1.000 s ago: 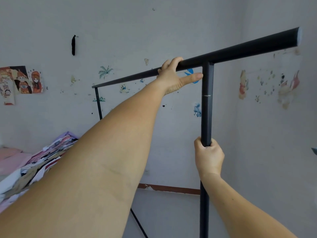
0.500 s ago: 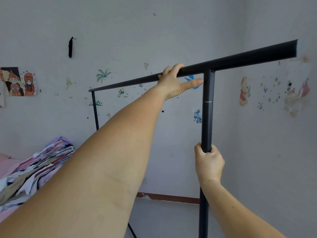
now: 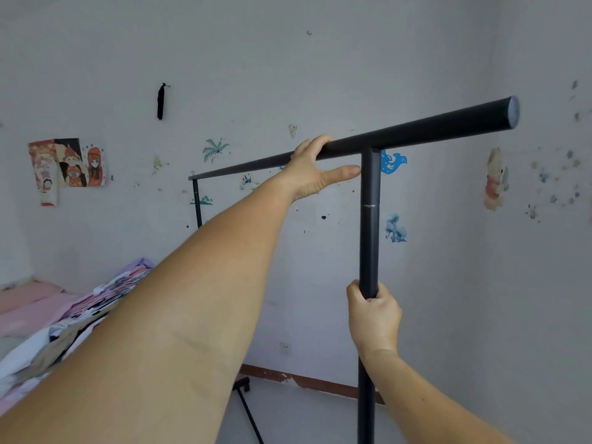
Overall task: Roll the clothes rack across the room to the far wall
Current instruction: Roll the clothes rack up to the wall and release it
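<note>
Open floor (image 3: 298, 408) is seen ahead up to the wall (image 3: 320, 75). The left side is blocked by a bed (image 3: 28, 309) piled with clothes (image 3: 80, 318).

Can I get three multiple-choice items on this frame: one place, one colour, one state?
1. Where does the left hand grip?
A. top bar of the clothes rack
B. the bed
C. a wall poster

2. What colour is the rack?
A. white
B. black
C. red

3. What is the right hand doing?
A. hanging free
B. resting flat on the wall
C. closed around the upright pole

Answers: 1 A, fingers curl over the horizontal bar; 2 B, bar and pole are both black; 3 C, fingers wrap the pole below the joint.
</note>
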Demonstrator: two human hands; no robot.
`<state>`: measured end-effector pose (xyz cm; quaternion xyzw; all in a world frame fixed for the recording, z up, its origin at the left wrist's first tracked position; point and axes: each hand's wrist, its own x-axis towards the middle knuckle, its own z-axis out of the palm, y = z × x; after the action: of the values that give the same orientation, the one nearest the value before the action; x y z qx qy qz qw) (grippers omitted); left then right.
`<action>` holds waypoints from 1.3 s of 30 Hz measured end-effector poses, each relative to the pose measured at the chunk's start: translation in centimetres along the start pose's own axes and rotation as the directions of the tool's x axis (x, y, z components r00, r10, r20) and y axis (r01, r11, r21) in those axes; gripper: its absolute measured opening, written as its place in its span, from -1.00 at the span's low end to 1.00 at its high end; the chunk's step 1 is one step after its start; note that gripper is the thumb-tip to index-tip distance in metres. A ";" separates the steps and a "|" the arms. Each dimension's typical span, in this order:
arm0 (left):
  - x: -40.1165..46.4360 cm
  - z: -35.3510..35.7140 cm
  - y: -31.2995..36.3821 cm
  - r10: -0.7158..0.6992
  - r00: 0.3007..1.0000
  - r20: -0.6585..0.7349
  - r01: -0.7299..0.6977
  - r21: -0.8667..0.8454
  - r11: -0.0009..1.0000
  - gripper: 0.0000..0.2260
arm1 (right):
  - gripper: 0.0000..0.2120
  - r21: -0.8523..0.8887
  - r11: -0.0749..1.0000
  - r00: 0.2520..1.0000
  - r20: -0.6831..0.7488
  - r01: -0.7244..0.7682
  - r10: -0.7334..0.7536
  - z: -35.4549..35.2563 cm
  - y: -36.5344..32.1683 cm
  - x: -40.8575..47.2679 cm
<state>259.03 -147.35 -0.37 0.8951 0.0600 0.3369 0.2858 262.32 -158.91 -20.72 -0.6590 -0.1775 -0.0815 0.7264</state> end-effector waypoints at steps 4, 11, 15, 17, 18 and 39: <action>1.6 1.0 -0.4 -0.021 1.000 0.004 0.021 -0.005 1.000 -0.34 | -0.70 0.016 1.000 0.999 0.043 0.004 -0.004 0.3 0.9 2.4; 5.0 3.7 -1.1 -0.051 0.999 -0.012 0.051 -0.001 0.999 -0.36 | -0.69 0.040 0.999 0.998 0.064 0.004 -0.007 0.4 2.7 7.0; 7.1 5.2 -1.5 -0.061 0.998 -0.005 0.061 0.011 0.998 -0.29 | -0.69 0.036 0.999 0.998 0.048 0.025 -0.027 0.3 3.7 9.7; 8.4 6.0 -1.8 -0.068 0.998 0.004 0.068 0.014 0.998 -0.25 | -0.70 0.028 0.999 0.999 0.035 0.033 -0.034 0.2 4.5 11.2; 8.9 6.4 -2.0 -0.069 0.998 0.006 0.068 0.020 0.997 -0.24 | -0.70 0.026 0.999 0.999 0.030 0.038 -0.039 0.1 4.8 11.9; 24.8 15.5 -7.8 0.210 0.977 0.026 -0.197 0.478 0.856 -0.13 | -0.75 0.026 0.999 0.997 -0.079 0.018 -0.016 -1.8 11.8 30.0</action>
<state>288.60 -140.75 -0.05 0.9345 0.0502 0.3518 0.0182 294.49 -155.85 -20.86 -0.6439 -0.1555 -0.1111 0.7409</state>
